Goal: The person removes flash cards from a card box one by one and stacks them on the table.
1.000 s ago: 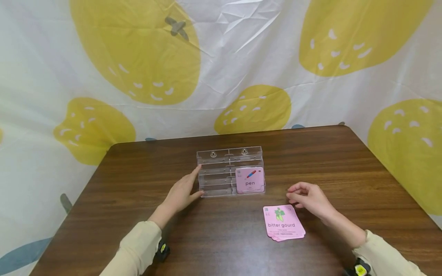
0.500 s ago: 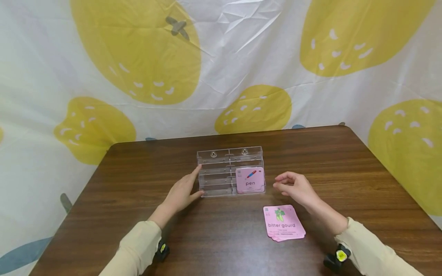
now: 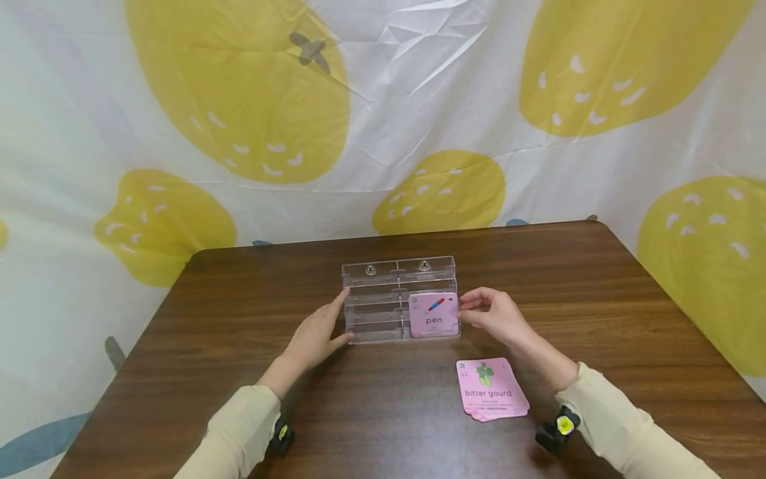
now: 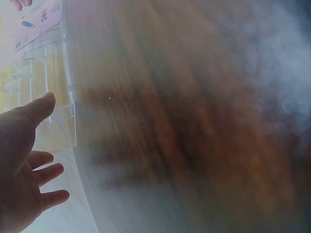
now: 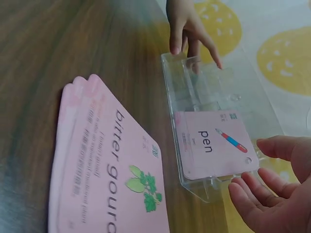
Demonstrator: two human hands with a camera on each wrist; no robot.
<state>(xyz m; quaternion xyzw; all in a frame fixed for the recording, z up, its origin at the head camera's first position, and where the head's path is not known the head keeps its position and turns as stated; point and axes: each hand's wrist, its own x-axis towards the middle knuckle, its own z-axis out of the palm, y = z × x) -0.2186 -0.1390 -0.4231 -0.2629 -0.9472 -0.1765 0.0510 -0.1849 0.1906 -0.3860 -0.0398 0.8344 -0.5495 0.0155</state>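
A clear plastic card holder (image 3: 376,334), with tiered pockets in two columns, stands on the table. A pink card (image 3: 433,318) with a pen picture and the word "pen" sits in its lower right pocket. My left hand (image 3: 310,334) rests against the holder's left side, thumb low and fingers spread. At the right side, my right hand (image 3: 501,320) has its thumb by the pen card's edge; in the right wrist view, thumb and fingers (image 5: 243,196) are apart. Whether they touch the card is unclear. Nearer me lies a loose stack of pink cards (image 3: 492,391), "bitter gourd" on top.
The brown wooden table (image 3: 251,286) has rounded far corners. Behind it hangs a white cloth (image 3: 299,206) with yellow fruit prints. A small black device (image 3: 559,431) with a yellow mark is strapped at the right wrist, and another at the left.
My right hand has moved left and away from me, from beside the card stack to the holder's right side. The left hand, holder and cards have stayed in place.
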